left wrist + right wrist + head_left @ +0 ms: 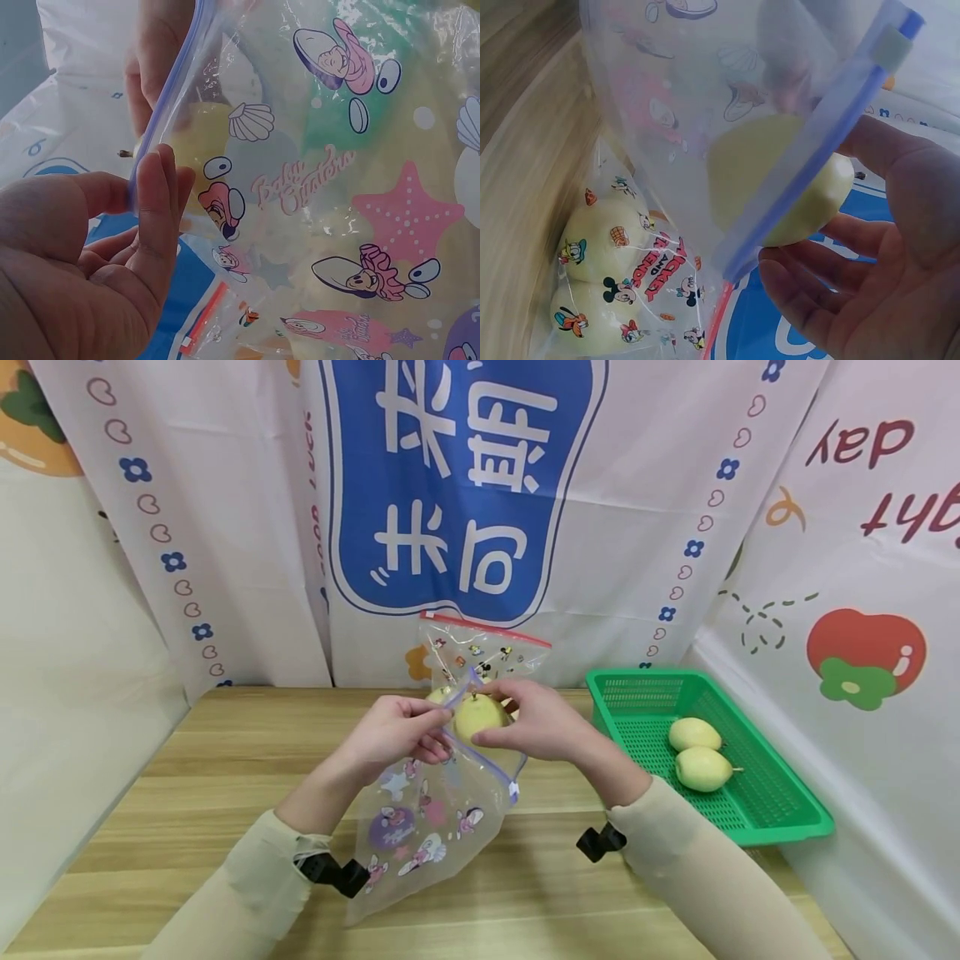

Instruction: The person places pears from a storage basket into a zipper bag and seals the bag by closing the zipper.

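A pale yellow pear [478, 718] sits in the mouth of a clear zip bag [427, 835] printed with pink and purple cartoons. My right hand [536, 718] grips the pear between thumb and fingers. In the right wrist view, the purple zip edge crosses in front of the pear [780, 180], which is partly inside the bag. My left hand [401, 731] pinches the bag's purple rim between thumb and fingers, holding the mouth apart. Behind both hands stands a second zip bag [487, 643] with a red zip; pears [600, 240] show through its cartoon-printed plastic in the right wrist view.
On the right, a green plastic basket [750, 760] holds two pears [701, 768]. A wooden table [225, 777] lies beneath everything. Printed cloth [630, 485] hangs at the back and along the sides, close behind the red-zip bag.
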Tool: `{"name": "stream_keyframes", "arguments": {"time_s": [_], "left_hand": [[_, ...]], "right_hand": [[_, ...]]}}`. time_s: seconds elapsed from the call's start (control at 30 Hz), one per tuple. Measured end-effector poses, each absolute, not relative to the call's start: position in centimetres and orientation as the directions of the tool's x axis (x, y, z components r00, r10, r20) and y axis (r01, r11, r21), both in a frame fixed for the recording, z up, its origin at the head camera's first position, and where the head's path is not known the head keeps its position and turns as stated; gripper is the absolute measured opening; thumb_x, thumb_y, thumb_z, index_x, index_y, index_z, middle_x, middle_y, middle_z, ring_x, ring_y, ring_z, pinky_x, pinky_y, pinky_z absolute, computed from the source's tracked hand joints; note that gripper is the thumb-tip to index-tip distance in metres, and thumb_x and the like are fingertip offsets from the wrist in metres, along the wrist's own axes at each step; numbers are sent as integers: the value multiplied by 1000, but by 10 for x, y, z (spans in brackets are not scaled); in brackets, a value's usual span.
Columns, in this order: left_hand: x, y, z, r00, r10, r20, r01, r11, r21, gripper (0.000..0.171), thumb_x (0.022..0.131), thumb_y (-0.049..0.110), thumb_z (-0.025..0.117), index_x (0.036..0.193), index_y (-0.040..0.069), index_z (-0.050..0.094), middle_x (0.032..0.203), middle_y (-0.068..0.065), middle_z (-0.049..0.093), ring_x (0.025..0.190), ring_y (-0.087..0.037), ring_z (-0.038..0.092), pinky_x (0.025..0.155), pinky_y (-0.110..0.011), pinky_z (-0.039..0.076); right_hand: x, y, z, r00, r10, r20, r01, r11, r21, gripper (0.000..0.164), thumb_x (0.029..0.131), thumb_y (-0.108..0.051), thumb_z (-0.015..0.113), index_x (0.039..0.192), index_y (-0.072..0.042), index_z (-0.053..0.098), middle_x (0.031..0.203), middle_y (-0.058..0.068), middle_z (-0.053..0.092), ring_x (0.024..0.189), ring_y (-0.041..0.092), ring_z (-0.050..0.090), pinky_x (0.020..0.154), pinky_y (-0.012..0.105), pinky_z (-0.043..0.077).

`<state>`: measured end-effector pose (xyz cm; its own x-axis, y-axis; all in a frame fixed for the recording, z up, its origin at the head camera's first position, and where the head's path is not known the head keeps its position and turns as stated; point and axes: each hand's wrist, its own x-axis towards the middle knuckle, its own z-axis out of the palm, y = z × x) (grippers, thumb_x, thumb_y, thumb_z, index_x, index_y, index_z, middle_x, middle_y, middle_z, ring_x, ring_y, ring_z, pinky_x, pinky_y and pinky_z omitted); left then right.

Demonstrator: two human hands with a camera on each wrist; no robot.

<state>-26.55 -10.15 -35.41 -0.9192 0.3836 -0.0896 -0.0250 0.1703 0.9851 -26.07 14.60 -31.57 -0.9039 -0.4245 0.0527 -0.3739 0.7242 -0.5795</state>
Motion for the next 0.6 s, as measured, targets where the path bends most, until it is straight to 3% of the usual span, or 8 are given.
{"name": "stream_keyframes", "arguments": {"time_s": [0.17,0.33,0.6], "left_hand": [[-266,-101,-354,-921,381,-83,-21,165,986,40,111,19,65,138,-11,67,85,-8,81,70,-12,77,69,-25,67],[-267,-100,-353,-924,375,-74,-15,157,987,39,112,17,64,138,-11,67,86,-8,81,70,-11,76,68,-24,67],[-267,-96,-351,-919,390,-48,0,122,992,37,112,15,63,136,-13,67,84,-6,79,71,-10,76,70,-25,68]], "right_hand": [[-262,140,-316,-903,-430,8,-369,764,-529,65,93,-37,87,152,-19,65,138,6,72,115,25,70,91,36,62],[-269,136,-319,-894,-445,-55,-367,798,-478,63,97,-32,83,155,-19,63,143,8,73,103,22,67,83,33,56],[-284,130,-331,-829,-541,-143,-432,782,-449,53,98,-27,84,148,-20,69,147,7,72,129,28,68,114,48,56]]}}
